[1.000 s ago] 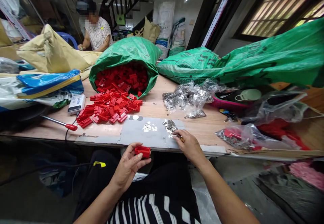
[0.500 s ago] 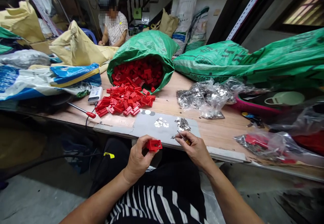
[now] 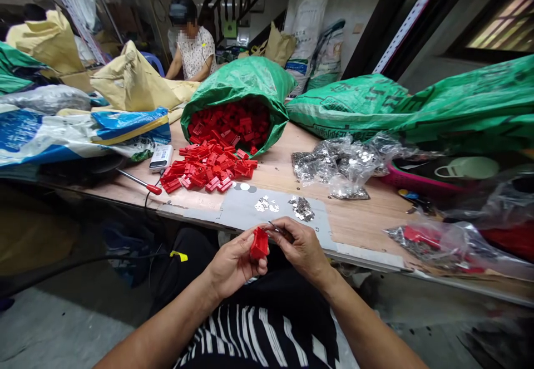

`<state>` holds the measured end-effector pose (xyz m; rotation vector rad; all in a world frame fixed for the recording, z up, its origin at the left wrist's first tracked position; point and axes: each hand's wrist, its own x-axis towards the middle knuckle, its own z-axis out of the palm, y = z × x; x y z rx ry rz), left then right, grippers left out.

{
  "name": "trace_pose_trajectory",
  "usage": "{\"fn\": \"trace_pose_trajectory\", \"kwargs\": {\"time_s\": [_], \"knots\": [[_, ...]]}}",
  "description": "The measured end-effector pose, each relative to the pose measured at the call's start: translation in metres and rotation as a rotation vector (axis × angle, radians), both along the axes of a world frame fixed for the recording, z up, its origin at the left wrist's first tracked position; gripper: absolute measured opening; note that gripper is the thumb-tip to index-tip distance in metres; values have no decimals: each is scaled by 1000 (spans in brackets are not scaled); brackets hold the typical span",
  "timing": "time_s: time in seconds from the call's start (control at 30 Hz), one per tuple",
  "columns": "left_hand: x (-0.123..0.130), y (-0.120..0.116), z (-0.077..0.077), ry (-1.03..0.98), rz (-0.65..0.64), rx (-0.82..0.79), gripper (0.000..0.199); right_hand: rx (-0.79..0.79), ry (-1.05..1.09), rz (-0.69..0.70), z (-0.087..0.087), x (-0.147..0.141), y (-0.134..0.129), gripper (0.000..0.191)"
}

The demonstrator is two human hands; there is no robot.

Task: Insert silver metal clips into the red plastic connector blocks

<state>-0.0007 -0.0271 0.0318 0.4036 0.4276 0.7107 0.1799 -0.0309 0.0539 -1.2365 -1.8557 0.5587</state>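
Between the thumb and fingers of my left hand is a small red plastic housing, its hollow side tilted toward me. My right hand grips a thin metal-tipped hand tool, which looks like a small screwdriver; its tip is close to the housing's upper edge. Whether the tip touches the housing I cannot tell. Just beyond my hands, a grey mat carries a pile of flat shiny metal pieces and a darker pile of small metal parts.
Red housings spill from a green sack at the middle of the table. Clear bags of metal parts lie to the right, near a pink basket. A red-tipped metal rod juts over the left edge. Another person sits behind.
My right hand has moved left with the tool, from over the mat's edge to the red housing. My left hand has turned the housing from lying sideways to nearly upright.
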Motion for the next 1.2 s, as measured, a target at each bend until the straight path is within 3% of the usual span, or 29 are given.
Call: {"fn": "trace_pose_trajectory", "kwargs": {"time_s": [0.27,0.57,0.87,1.0,1.2], "knots": [[2,0,-5,-65,-22,-42,26,94,-113,149,-1,5,1,12],[4,-3,-4,-6,-30,0,27,108,-153,194,0,6,1,15],[4,-3,-3,17,-18,14,36,-241,2,241,10,15,1,20],[4,-4,-1,32,-13,27,35,-351,143,128,1,20,6,17],[5,-5,-2,76,-10,34,27,-447,221,196,-12,13,8,19]]}}
